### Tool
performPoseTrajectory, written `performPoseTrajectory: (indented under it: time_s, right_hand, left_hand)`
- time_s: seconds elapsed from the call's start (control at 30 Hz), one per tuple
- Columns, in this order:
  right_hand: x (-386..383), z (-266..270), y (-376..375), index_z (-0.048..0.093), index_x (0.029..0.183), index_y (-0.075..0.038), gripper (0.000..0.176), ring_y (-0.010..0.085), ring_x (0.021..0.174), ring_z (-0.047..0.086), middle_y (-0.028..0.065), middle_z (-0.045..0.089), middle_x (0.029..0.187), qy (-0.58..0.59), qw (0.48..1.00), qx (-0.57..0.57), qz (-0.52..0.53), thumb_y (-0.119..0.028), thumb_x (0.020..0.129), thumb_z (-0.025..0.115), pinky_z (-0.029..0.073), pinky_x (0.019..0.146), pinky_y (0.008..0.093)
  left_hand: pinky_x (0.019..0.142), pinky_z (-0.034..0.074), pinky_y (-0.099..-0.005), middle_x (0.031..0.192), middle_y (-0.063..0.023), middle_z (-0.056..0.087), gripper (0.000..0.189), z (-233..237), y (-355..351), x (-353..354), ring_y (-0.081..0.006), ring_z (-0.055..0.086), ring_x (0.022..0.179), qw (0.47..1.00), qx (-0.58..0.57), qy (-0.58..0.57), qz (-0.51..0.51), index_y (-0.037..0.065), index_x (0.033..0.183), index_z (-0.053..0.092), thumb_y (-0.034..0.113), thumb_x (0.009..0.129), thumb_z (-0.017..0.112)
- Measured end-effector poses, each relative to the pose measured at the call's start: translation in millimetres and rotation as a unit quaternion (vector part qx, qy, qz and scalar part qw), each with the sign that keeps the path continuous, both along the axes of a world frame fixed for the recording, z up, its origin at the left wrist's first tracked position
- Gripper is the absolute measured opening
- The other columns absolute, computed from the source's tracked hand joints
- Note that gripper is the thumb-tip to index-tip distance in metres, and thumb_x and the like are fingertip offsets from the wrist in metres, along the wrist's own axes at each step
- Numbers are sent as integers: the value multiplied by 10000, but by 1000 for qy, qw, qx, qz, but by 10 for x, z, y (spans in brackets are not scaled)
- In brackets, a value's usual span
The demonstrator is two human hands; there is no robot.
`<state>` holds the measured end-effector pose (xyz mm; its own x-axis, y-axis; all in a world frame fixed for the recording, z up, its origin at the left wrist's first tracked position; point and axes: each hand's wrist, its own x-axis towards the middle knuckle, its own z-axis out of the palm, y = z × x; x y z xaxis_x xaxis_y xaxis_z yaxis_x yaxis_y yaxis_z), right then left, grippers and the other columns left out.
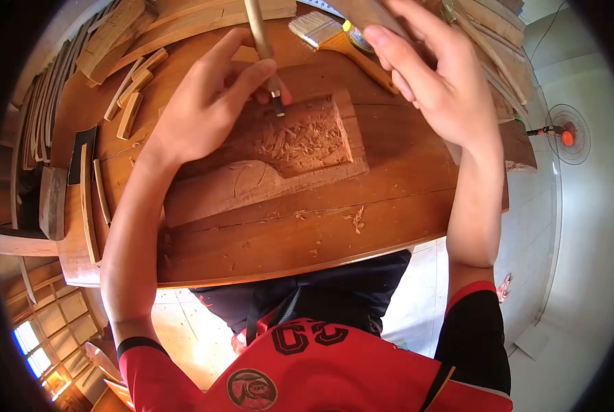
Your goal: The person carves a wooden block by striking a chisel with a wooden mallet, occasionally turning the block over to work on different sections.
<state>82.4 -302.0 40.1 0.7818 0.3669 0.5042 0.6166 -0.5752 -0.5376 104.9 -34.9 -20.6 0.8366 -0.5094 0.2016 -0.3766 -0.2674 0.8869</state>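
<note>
My left hand [200, 106] is closed around a chisel [257, 31] with a pale wooden handle. Its metal tip points down over a hollowed wooden board [217, 199] and appears close to the recess floor. Loose wood shavings [300, 141] fill much of that square recess. Up at the right, my right hand [444, 82] grips a brown wooden striking piece [372, 15], raised above the table; its far end is cut off by the view, so its full shape is hidden. Below this hand lies a paintbrush [351, 55] with a yellow-orange handle.
Small wood offcuts [131, 113] and thin strips [88, 199] lie on the wooden table [403, 199] at left. Stacked boards [39, 117] stand at the far left, with more lumber [492, 34] at upper right. A fan [566, 134] stands beyond the table at right.
</note>
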Motion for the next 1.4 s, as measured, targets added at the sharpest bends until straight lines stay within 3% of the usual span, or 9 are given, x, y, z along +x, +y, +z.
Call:
performPoseTrajectory:
  time_s: [0.13, 0.4, 0.57, 0.7, 0.8, 0.9, 1.07, 1.3, 1.4]
  right_hand:
    - [-29, -203, -69, 636, 1287, 13, 322, 22, 571, 432, -14, 599, 797, 148, 985, 93, -3, -169, 1023, 665, 327, 511, 219]
    - [-66, -356, -113, 627, 1260, 31, 359, 79, 742, 519, 10, 622, 845, 5, 1000, -28, -8, -193, 993, 715, 428, 684, 225]
    - [-220, -200, -86, 633, 1255, 41, 341, 95, 788, 573, 45, 665, 911, 47, 999, -17, -14, -153, 988, 714, 463, 731, 229]
    - [-135, -272, -38, 654, 1152, 93, 367, 258, 833, 723, 226, 728, 968, -104, 993, 42, 37, -164, 924, 782, 550, 749, 334]
    - [-189, -212, -31, 653, 1147, 109, 379, 257, 856, 746, 239, 737, 991, -98, 994, 26, 41, -144, 906, 799, 563, 749, 324]
    - [-131, -278, -72, 654, 1148, 108, 377, 248, 848, 756, 233, 745, 974, -119, 991, 18, 55, -142, 905, 799, 569, 739, 321]
    - [-275, -214, -39, 636, 1254, 45, 334, 99, 838, 608, 60, 686, 955, -8, 1000, -5, 8, -134, 983, 716, 477, 772, 227]
    - [-247, -181, -78, 652, 1188, 80, 361, 203, 818, 718, 168, 735, 939, -71, 997, -1, 15, -138, 926, 772, 546, 740, 298]
    - [-341, -110, -68, 638, 1262, 52, 365, 135, 890, 636, 82, 702, 1014, -54, 998, -21, 6, -109, 948, 736, 489, 836, 242]
  left_hand:
    - [797, 516, -290, 965, -98, 753, 218, 18, 34, -3, -122, 652, 885, 1000, -4, -9, 12, 23, 1260, 509, 167, 1097, 512]
    - [867, 532, -292, 998, -89, 778, 278, 134, 130, -171, -143, 721, 954, 985, 109, -126, 35, -9, 1284, 501, 21, 1026, 602]
    - [634, 577, -317, 928, -69, 783, 269, 33, 133, -142, -245, 789, 801, 973, 83, -213, 43, 48, 1213, 556, 65, 980, 690]
    - [641, 580, -311, 922, -64, 779, 275, 32, 115, -160, -243, 790, 817, 976, 77, -198, 51, 49, 1194, 566, 77, 966, 719]
    - [648, 586, -313, 921, -62, 778, 261, 25, 126, -171, -246, 791, 830, 970, 94, -220, 53, 46, 1165, 577, 84, 959, 732]
    - [832, 568, -281, 1011, -103, 791, 327, 88, 139, -209, -177, 762, 965, 974, 135, -179, 43, -21, 1256, 527, -26, 967, 678]
    - [728, 598, -315, 916, -74, 773, 290, 36, 122, -182, -235, 781, 877, 970, 100, -217, 55, 25, 1169, 567, 53, 938, 741]
    - [659, 604, -331, 849, -48, 753, 224, 55, 86, -206, -243, 784, 799, 956, 106, -263, 70, 55, 1021, 607, 121, 910, 791]
    - [778, 611, -313, 956, -126, 786, 323, 142, 101, -257, -223, 784, 885, 946, 183, -261, 50, -21, 1196, 588, 16, 921, 753]
